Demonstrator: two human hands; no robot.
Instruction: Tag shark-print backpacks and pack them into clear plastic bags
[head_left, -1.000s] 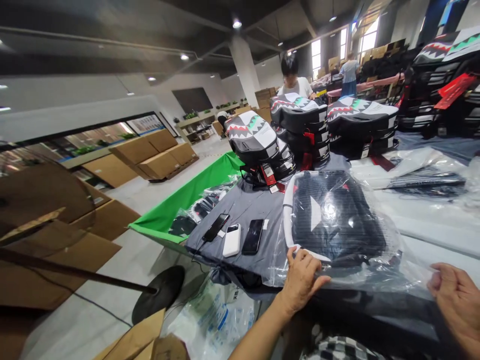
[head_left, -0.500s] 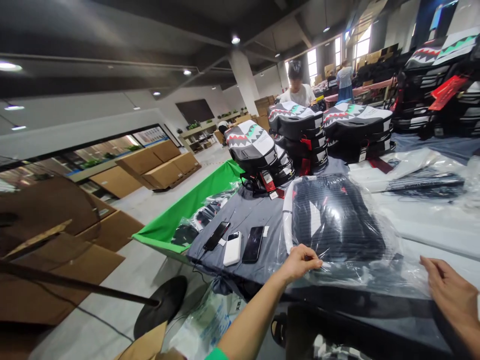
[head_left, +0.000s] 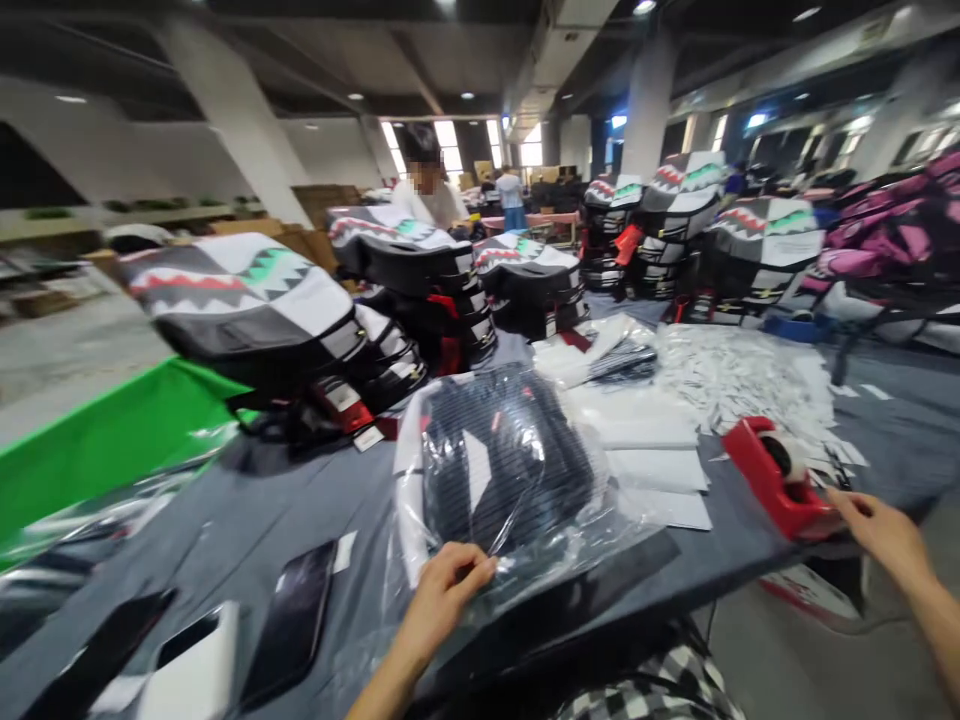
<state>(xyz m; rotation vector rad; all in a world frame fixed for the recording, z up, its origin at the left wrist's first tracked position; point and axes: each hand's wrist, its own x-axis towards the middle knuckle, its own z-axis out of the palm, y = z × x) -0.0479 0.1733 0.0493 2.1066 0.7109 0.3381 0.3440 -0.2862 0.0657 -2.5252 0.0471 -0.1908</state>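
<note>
A single dark striped article (head_left: 502, 470) is found enclosed in a clear plastic bag (head_left: 555, 530), which lies flat on the grey-covered desk (head_left: 892, 425) at 6 o'clock. No tape can be confirmed on the bag, and its closure cannot be determined from this view. Shark-mouth backpacks (head_left: 240, 300) are stacked unbagged at 10 o'clock, with further stacks (head_left: 412, 260) at 11 o'clock and (head_left: 532, 285) at 12 o'clock. Flat white sheets (head_left: 645, 460) are laid out at 3 o'clock, beside a loose white pile (head_left: 735, 380).

The left hand (head_left: 442, 605) is positioned at 7 o'clock, at the near edge of the bag, with the forearm rising from the bottom of the view. Its fingers (head_left: 476, 570) are pressed together against the thumb, and a fold of film is pinched between them. The right hand (head_left: 881, 535) is extended at 4 o'clock, the wrist raised and the arm entering from the lower right corner. Its fingers are slightly spread and curled, with the tips just beside a red tape dispenser (head_left: 776, 480); contact cannot be confirmed. A phone (head_left: 289, 620) and a white power bank (head_left: 195, 665) lie on the desk at 7 o'clock.
</note>
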